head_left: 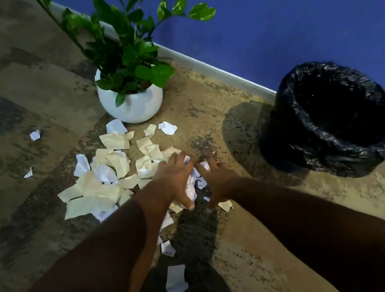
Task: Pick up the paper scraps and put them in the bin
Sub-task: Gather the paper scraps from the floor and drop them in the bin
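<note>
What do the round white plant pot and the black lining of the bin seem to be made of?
The plant pot looks like glazed ceramic: smooth, white, with a soft sheen, though coated plastic is possible. The lining of the bin looks like thin plastic film: black, crinkled and glossy, folded over the rim. The bin itself is hidden under it.

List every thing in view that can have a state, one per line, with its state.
Left hand: fingers spread, pressing on white scraps.
Right hand: fingers spread, cupping the same scraps from the other side.
White scraps: bunched between the hands, on the floor.
Paper pile: scattered, crumpled, not yet picked up.
Bin: upright, open, lined with a black bag; inside too dark to tell.
Plant: upright in a white pot.
</note>
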### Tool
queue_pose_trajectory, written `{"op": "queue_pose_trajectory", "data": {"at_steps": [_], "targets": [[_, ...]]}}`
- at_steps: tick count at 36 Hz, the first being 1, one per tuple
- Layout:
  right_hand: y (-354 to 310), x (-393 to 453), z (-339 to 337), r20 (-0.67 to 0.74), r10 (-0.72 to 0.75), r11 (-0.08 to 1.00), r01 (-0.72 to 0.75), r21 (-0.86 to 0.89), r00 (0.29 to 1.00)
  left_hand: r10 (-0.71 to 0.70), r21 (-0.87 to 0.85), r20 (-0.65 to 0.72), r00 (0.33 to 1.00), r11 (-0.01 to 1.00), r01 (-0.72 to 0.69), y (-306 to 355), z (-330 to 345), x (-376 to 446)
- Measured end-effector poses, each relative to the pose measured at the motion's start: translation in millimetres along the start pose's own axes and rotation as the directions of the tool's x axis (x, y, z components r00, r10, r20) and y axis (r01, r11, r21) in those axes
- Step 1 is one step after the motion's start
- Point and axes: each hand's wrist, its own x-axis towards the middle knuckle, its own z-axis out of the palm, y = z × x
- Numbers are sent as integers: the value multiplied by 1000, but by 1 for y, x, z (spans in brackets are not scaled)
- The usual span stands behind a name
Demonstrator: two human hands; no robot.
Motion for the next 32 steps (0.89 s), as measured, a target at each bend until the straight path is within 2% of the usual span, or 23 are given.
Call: {"op": "queue_pose_trajectory", "data": {"at_steps": [6, 10, 13, 18, 24, 32], "targets": [[1, 21, 15, -52, -7, 998, 3, -70, 999, -53, 19, 53, 997, 998, 52, -3, 6, 12], [3, 27, 11, -8, -22, 994, 21, -112, 1000, -107, -17, 112, 988, 994, 110, -8, 13, 18], [8, 25, 7, -32, -59, 997, 57, -47, 998, -91, -18, 107, 990, 995, 93, -8, 13, 19], [13, 21, 13, -246, -120, 977, 159, 145, 962, -36, -3, -6, 999, 999, 36, -7, 10, 17], [-3, 9, 17, -396, -161, 960, 237, 151, 904, 29, -24, -66, 997, 999, -31, -3, 18, 16], [-15, 3, 8, -388, -125, 967, 200, 158, 913, 86, -130, -157, 984, 986, -107, 5, 15, 14]]}}
